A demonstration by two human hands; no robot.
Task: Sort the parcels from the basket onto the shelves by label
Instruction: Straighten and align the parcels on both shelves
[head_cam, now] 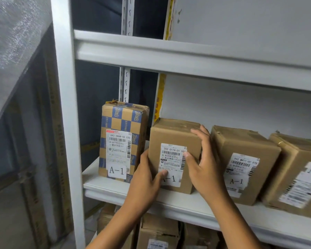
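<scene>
A plain brown cardboard parcel (174,133) with a white shipping label marked A-1 stands on the white metal shelf (111,187). My left hand (145,178) grips its left side, thumb across the label. My right hand (203,164) clasps its right side, fingers spread over the top edge and thumb on the label. To its left stands a taller blue-and-brown checkered parcel (122,123), also marked A-1. On its right sits another brown A-1 parcel (241,151), and a further parcel (298,168) at the frame edge. The basket is not in view.
An upper shelf board (169,53) runs above. The white upright post (65,105) bounds the rack on the left. More cardboard boxes (158,232) sit on the shelf below. Bubble wrap (11,42) hangs at the upper left.
</scene>
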